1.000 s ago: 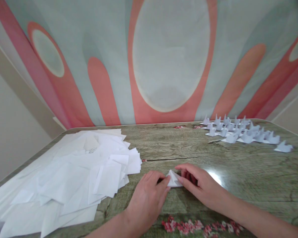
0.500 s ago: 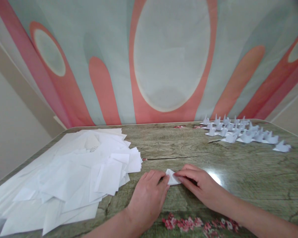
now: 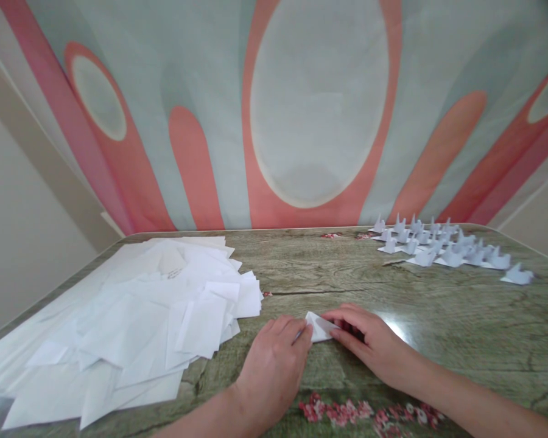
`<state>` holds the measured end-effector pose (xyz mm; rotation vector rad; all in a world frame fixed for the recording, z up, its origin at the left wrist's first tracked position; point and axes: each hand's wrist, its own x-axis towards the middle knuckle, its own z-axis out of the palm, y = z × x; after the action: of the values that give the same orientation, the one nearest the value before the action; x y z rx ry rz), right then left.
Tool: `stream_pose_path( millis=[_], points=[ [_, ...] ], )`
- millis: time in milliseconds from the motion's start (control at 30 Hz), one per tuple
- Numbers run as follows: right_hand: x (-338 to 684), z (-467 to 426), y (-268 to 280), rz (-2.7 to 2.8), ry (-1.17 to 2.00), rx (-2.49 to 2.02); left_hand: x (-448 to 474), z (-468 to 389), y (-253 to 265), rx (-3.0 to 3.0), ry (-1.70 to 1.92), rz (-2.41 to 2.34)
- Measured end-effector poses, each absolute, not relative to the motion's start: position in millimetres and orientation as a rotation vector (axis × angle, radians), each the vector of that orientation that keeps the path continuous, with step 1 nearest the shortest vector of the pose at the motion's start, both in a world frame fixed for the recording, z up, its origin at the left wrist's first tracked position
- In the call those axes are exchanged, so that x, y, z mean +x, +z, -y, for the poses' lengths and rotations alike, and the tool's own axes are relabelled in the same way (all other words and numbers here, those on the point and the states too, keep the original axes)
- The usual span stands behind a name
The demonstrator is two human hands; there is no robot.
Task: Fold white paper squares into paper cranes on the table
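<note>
A small folded piece of white paper (image 3: 320,328) lies on the table between my two hands, its visible part roughly triangular. My left hand (image 3: 276,359) grips its left side, thumb on top, with the other fingers curled behind. At the right corner, my right hand (image 3: 358,334) pinches the paper between thumb and fingers. Parts of the paper are covered by the fingertips. Several folded white paper birds (image 3: 452,255) stand in rows at the far right of the table, one a little apart at the near right end.
A big loose heap of white paper sheets (image 3: 123,328) spreads over the table's left side. The wood-patterned table (image 3: 310,267) has printed pink flowers near its front edge. Behind it rises a wall covering (image 3: 319,109) with pink and grey-green shapes.
My right hand's fingers have shifted slightly right along the paper, so more of its face shows. My left hand stays nearly in place. The view has tilted very slightly.
</note>
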<state>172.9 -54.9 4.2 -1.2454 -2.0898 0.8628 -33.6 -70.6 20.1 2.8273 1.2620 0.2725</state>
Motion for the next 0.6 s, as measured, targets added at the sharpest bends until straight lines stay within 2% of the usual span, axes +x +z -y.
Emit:
stream_pose_path(
  millis=[300, 600],
  points=[
    [169.8, 51.2, -0.1, 2.072, 0.817, -1.306, -32.7, 74.1, 18.3, 2.806, 0.152, -1.269],
    [167.0, 51.4, 7.3, 2.134, 0.752, -1.287, -34.7, 71.0, 16.8, 2.801, 0.207, -1.238]
  ],
)
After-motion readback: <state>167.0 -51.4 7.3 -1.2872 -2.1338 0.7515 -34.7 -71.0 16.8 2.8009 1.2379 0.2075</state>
